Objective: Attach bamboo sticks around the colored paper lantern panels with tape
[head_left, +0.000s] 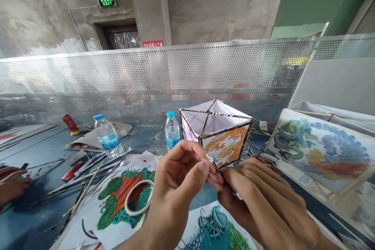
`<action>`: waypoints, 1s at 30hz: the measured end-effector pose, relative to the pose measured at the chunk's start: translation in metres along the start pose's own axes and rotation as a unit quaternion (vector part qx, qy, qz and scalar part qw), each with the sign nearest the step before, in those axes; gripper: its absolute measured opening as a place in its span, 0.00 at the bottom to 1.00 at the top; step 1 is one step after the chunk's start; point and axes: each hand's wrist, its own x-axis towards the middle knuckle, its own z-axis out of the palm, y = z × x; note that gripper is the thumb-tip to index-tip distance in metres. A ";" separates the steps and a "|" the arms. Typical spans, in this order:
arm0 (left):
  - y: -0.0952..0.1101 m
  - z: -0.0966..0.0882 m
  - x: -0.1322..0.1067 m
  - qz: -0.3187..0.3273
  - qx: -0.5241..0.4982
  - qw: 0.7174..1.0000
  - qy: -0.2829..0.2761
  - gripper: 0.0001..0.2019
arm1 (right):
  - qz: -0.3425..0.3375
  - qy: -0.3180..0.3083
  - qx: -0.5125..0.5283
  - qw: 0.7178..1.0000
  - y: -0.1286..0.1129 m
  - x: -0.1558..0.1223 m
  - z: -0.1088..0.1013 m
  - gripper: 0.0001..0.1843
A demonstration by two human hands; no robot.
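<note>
My left hand (178, 187) and my right hand (263, 199) meet at the middle, both closed in a pinch on a thin dark stick (217, 167). A small whitish piece, perhaps tape, shows at the stick's end by my left fingertips; most of the stick is hidden by my fingers. Just behind them stands a paper-sided lantern frame (227, 144) with dark edges and an orange dragon painting. Below the hands lies a teal and green painted sheet (215, 228). A roll of tape (128, 205) rests on another painted sheet (113, 191), beside my left wrist.
Two water bottles (108, 136) (172, 131) stand toward the back. A red box cutter (72, 171) and several loose sticks (88, 189) lie on the left. Another person's hand (13, 183) is at the left edge. A second painted lantern (320, 152) stands right, before a perforated metal barrier (140, 82).
</note>
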 end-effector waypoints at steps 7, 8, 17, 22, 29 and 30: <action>0.000 -0.003 -0.002 0.020 0.089 0.995 0.027 0.08 | -0.028 0.012 0.001 1.000 0.000 0.001 0.000 0.10; -0.001 -0.004 -0.002 0.021 0.097 0.995 0.028 0.08 | -0.026 0.007 0.002 1.000 0.000 0.000 -0.001 0.11; 0.003 -0.004 0.002 0.008 0.086 0.996 0.023 0.05 | -0.034 -0.002 -0.011 0.999 -0.001 0.003 -0.003 0.09; 0.007 -0.005 0.000 0.002 0.136 0.990 0.042 0.05 | -0.062 0.007 -0.030 0.998 0.001 0.008 -0.004 0.05; 0.006 -0.008 0.002 -0.023 0.055 0.998 0.019 0.03 | -0.041 -0.003 0.027 0.999 0.001 0.007 0.000 0.05; 0.005 -0.008 0.003 -0.024 0.044 0.999 0.012 0.03 | -0.011 -0.008 0.052 0.999 0.000 0.008 0.000 0.05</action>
